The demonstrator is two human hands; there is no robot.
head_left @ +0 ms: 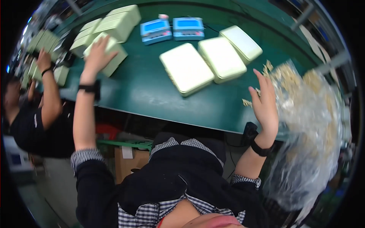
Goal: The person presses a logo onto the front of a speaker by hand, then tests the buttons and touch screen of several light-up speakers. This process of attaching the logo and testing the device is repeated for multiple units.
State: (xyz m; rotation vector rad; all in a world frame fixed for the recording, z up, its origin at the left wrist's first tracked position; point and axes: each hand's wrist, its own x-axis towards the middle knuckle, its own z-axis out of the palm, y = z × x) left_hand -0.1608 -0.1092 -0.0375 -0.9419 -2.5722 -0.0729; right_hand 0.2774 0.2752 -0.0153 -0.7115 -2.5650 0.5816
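Observation:
My left hand (98, 59) lies with fingers stretched over the top of a pale green box (117, 60) at the far left of the table, its thumb out to the side. My right hand (266, 104) is open and holds nothing, fingers pointing away from me. Close by it are several small beige pieces (247, 103) loose on the green table (146, 91). Three pale green rounded boxes stand in a slanted row left of it: a near one (187, 69), a middle one (222, 59) and a far one (242, 42).
Stacked pale green boxes (118, 24) stand beyond my left hand. Two blue devices with screens (156, 31) sit at the back. Clear plastic bags (308, 114) with beige pieces bulge over the table's right side. A co-worker's arm (51, 95) reaches toward more boxes at left.

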